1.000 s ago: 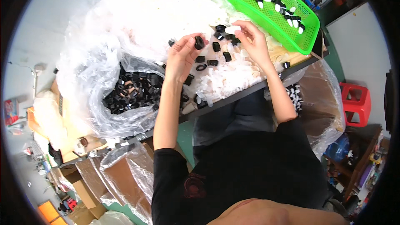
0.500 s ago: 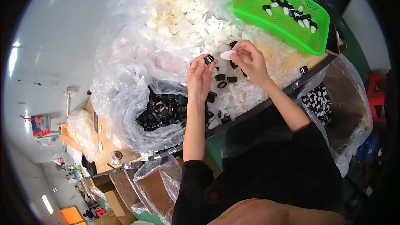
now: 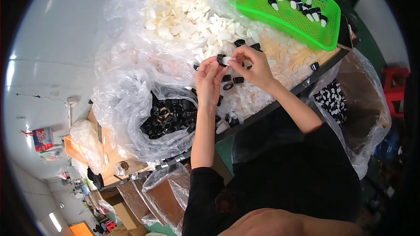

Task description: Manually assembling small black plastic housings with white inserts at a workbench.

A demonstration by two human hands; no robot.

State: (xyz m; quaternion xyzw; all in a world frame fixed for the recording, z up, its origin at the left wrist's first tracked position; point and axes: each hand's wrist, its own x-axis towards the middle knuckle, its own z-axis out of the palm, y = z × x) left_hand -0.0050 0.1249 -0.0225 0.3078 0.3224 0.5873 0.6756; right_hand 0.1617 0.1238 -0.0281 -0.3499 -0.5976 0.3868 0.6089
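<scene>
Between the fingertips of my left hand [image 3: 208,79] is a small black ring-like cap [image 3: 220,59]. My right hand [image 3: 254,66] pinches a white oval piece [image 3: 228,61], its end against or inside the cap; how deep it sits I cannot tell. Several loose black caps [image 3: 238,80] lie on the table just below my hands. Beyond them spreads a large heap of white oval pieces [image 3: 183,11] on clear plastic. Left of my left forearm, a clear plastic bag [image 3: 124,118] stands open around a pile of black caps [image 3: 173,118].
A green basket [image 3: 284,25] at the far right holds several joined black-and-white pieces. Translucent scraps [image 3: 258,100] cover the table near its dark front edge. A plastic-lined box [image 3: 365,105] of black-and-white pieces stands to the right, with a red stool [image 3: 393,89] behind it.
My right hand has brought the white oval piece left to the black cap, so the two now meet. The whole view has shifted slightly.
</scene>
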